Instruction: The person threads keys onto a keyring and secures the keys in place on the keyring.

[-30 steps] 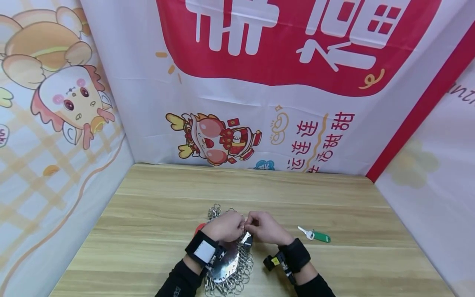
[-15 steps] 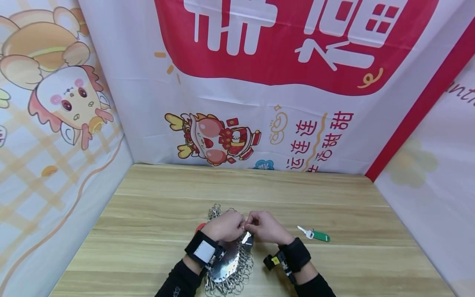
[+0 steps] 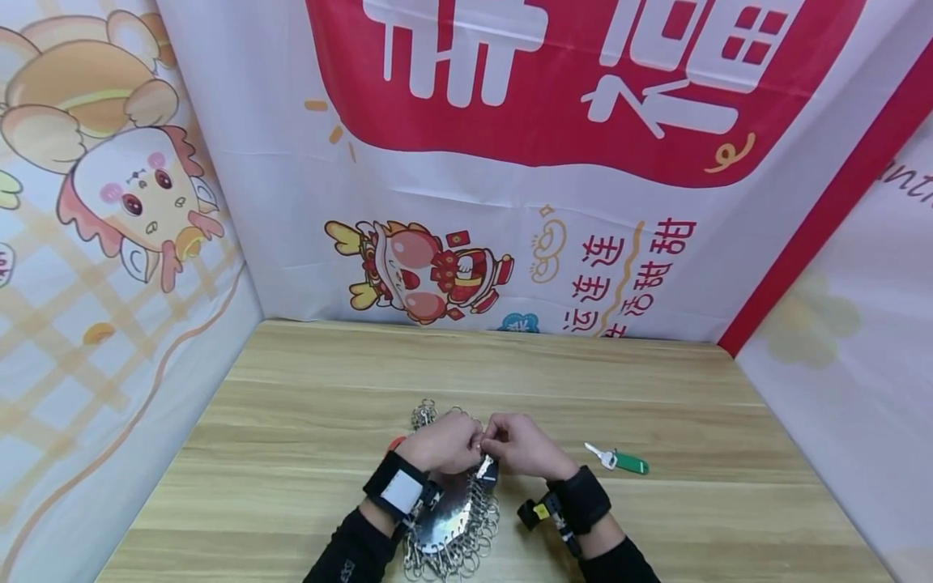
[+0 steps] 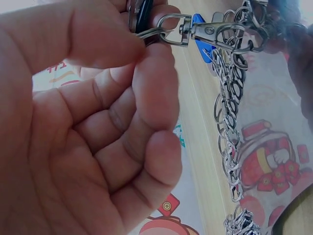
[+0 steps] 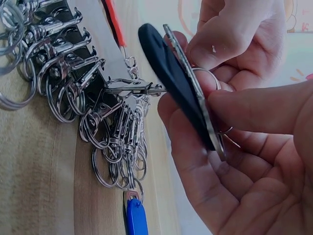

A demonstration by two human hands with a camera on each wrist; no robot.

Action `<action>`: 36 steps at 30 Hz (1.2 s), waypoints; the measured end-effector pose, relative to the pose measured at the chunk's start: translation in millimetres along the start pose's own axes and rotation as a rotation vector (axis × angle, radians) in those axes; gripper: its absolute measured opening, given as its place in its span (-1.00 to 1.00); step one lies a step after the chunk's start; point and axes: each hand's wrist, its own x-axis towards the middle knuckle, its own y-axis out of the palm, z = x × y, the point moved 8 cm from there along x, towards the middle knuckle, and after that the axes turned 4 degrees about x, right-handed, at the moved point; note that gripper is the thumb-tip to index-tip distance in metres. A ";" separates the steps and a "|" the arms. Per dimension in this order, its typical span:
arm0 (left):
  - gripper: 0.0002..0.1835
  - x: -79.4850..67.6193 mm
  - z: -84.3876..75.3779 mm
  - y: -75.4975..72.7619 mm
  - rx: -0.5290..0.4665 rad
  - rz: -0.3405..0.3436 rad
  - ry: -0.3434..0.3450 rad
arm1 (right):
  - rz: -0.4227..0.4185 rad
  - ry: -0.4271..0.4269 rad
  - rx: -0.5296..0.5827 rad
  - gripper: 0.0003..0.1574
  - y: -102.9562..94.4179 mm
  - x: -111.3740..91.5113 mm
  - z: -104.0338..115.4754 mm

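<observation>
Forearms (image 3: 355, 541) angle inward; left hand (image 3: 441, 443) and right hand (image 3: 528, 447) close together. Left thumb (image 4: 98, 36) pinches, fingers (image 4: 156, 90) curled. Right thumb (image 5: 259, 111) also pinches, fingers bent.

Behind the table (image 3: 729, 421), red characters (image 3: 675, 231) on the white cloth (image 3: 291, 202) read "连连" and "甜甜"; larger white characters (image 3: 459, 77) are cut off.

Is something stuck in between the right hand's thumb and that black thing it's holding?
Yes, it looks like it: in the right wrist view, a thin silver piece lies between the right hand's thumb and the black thing. On the other side, nothing visible separates the fingers from it.
</observation>
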 end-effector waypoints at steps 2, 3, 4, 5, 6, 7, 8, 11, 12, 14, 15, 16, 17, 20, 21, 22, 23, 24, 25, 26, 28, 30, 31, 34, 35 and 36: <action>-0.70 0.1 0.2 -0.8 -0.005 -0.007 0.003 | 0.001 0.005 0.001 -0.87 -0.3 0.2 -0.8; -0.70 0.0 0.4 -1.0 -0.011 -0.008 0.002 | 0.002 0.008 0.003 -0.87 -0.5 0.3 -1.2; -0.70 0.0 0.3 -1.3 -0.013 -0.009 0.005 | 0.004 0.014 0.006 -0.87 -0.5 0.4 -2.1; -0.71 0.0 0.3 -1.5 -0.015 -0.008 0.006 | 0.007 0.019 0.010 -0.87 -0.4 0.5 -2.7; -0.71 0.1 0.5 -1.3 -0.019 -0.005 0.006 | 0.010 0.024 0.013 -0.87 -0.4 0.5 -3.3; -0.71 0.2 0.6 -1.1 -0.019 -0.003 0.008 | 0.013 0.026 0.014 -0.87 -0.4 0.6 -3.4; -0.71 0.2 0.4 -1.2 -0.017 -0.004 0.013 | 0.015 0.024 0.013 -0.88 -0.4 0.6 -3.2; -0.70 0.5 0.0 -0.8 -0.008 -0.005 0.030 | 0.018 0.013 0.008 -0.88 -0.6 0.3 -1.7; -0.70 0.6 -0.1 -0.8 -0.005 -0.008 0.036 | 0.019 0.007 0.009 -0.88 -0.7 0.2 -1.1; -0.70 0.6 -0.7 -1.1 0.000 -0.016 0.044 | 0.018 -0.001 0.016 -0.88 -0.7 -0.1 -0.2; -0.70 0.7 -1.0 -1.1 0.004 -0.020 0.046 | 0.017 0.001 0.022 -0.89 -0.8 -0.2 -0.3; -0.70 1.0 -1.2 -1.0 0.007 -0.025 0.045 | 0.015 0.005 0.032 -0.88 -1.0 -0.4 -0.2; -0.70 1.1 -1.2 -0.7 0.010 -0.029 0.041 | 0.012 0.012 0.036 -0.88 -1.2 -0.6 -0.5; -0.70 1.3 -0.9 -0.3 0.021 -0.035 0.008 | -0.006 0.043 0.031 -0.87 -2.7 -0.7 -1.9; -0.70 1.3 -0.6 0.2 0.024 -0.033 -0.008 | -0.014 0.055 0.026 -0.87 -3.5 -0.7 -2.3; -0.70 1.2 -0.2 0.6 0.027 -0.029 -0.024 | -0.023 0.069 0.024 -0.85 -4.2 -0.8 -2.8; -0.71 1.0 0.0 0.9 0.033 -0.025 -0.040 | -0.032 0.086 0.020 -0.84 -4.9 -0.8 -3.6; -0.71 0.9 0.2 1.3 0.034 -0.019 -0.056 | -0.039 0.101 0.024 -0.83 -5.6 -0.9 -3.9; -0.72 0.7 0.4 2.1 0.040 -0.013 -0.068 | -0.047 0.114 0.031 -0.81 -6.1 -1.1 -4.0; -0.73 0.6 0.7 2.9 0.042 -0.005 -0.080 | -0.055 0.124 0.033 -0.80 -6.6 -1.3 -4.0; -0.75 0.3 0.7 3.4 0.048 -0.002 -0.091 | -0.067 0.134 0.026 -0.79 -7.2 -1.6 -3.5; -0.76 0.0 1.0 3.8 0.050 -0.001 -0.097 | -0.076 0.120 0.008 -0.81 -7.7 -1.8 -0.7; -0.77 -0.1 1.3 3.9 0.049 -0.003 -0.098 | -0.081 0.107 -0.004 -0.81 -7.7 -1.8 0.7; -0.79 -0.9 1.7 2.9 0.037 -0.013 -0.102 | -0.089 0.066 -0.038 -0.83 -7.5 -1.3 5.3; -0.79 -0.9 2.0 2.8 0.036 -0.016 -0.103 | -0.089 0.055 -0.044 -0.84 -7.3 -1.1 6.6; -0.79 -0.9 2.2 2.7 0.035 -0.019 -0.103 | -0.088 0.044 -0.049 -0.85 -7.0 -1.0 7.6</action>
